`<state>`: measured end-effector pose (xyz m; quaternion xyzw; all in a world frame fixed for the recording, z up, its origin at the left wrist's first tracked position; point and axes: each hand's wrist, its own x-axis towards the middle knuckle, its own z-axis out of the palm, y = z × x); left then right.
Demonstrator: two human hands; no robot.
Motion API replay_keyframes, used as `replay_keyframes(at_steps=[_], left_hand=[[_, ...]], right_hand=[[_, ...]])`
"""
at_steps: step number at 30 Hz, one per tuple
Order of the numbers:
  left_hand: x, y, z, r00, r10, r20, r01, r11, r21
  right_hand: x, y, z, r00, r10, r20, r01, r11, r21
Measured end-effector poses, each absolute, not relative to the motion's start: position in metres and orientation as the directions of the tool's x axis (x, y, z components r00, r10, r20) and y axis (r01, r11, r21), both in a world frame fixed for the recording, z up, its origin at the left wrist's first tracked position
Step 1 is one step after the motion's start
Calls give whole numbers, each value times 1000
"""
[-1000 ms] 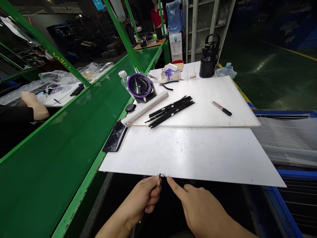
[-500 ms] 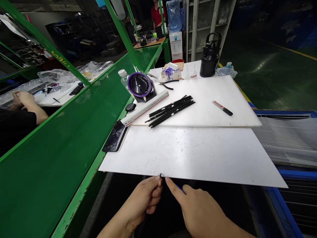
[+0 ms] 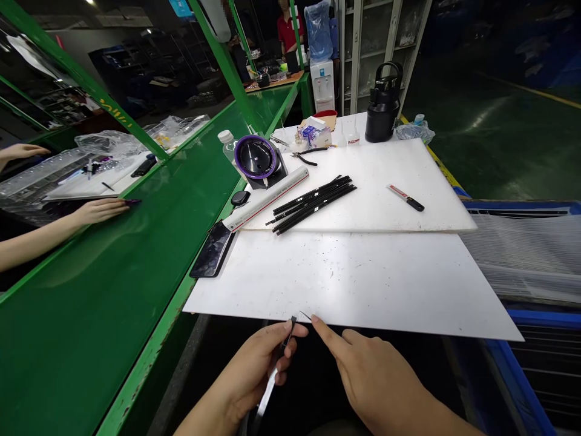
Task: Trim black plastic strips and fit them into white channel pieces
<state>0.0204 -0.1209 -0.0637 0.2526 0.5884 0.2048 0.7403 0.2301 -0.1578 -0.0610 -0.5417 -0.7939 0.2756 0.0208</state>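
Pinched in my left hand [image 3: 267,357] is a long, narrow black strip [image 3: 271,387]. Its dark end pokes up past the thumb at the near edge of the white board [image 3: 345,272], and a bright reflection runs down its lower part. My right hand [image 3: 367,369] is closed around a thin pointed tool [image 3: 305,315], with the index finger stretched along it. Only the slim metallic tip shows, a little right of the strip's end and apart from it; the hand hides the handle.
Several black strips [image 3: 313,203] lie on a white foam sheet [image 3: 431,175], with a utility knife [image 3: 405,197] and cutting pliers [image 3: 311,156]. Left are a white boxlike bar [image 3: 267,200], a phone [image 3: 212,249] and a purple-rimmed round device [image 3: 255,157]. A co-worker's hand [image 3: 102,209] reaches over the green partition [image 3: 136,266].
The strip has turned in my left hand, so its shiny side shows, and the index finger has extended. My right hand has drawn slightly right, baring the tool's tip. A co-worker's arm now reaches over the partition.
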Motion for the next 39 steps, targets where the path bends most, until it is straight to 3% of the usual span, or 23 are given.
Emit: replay_keyframes(at_steps=[12, 24, 30, 39], left_hand=[[22, -116, -62, 263, 540, -800, 58, 818, 572], [24, -115, -58, 281, 564, -777, 112, 784, 610], [24, -114, -58, 289, 557, -779, 123, 785, 607], [25, -112, -58, 273, 564, -780, 135, 780, 611]], right_hand=[[227, -155, -65, -452, 864, -221, 786, 269, -556], [225, -158, -75, -461, 867, -189, 830, 346, -437], [228, -156, -70, -478, 844, -242, 796, 300, -525], [228, -157, -72, -478, 849, -226, 780, 292, -553]])
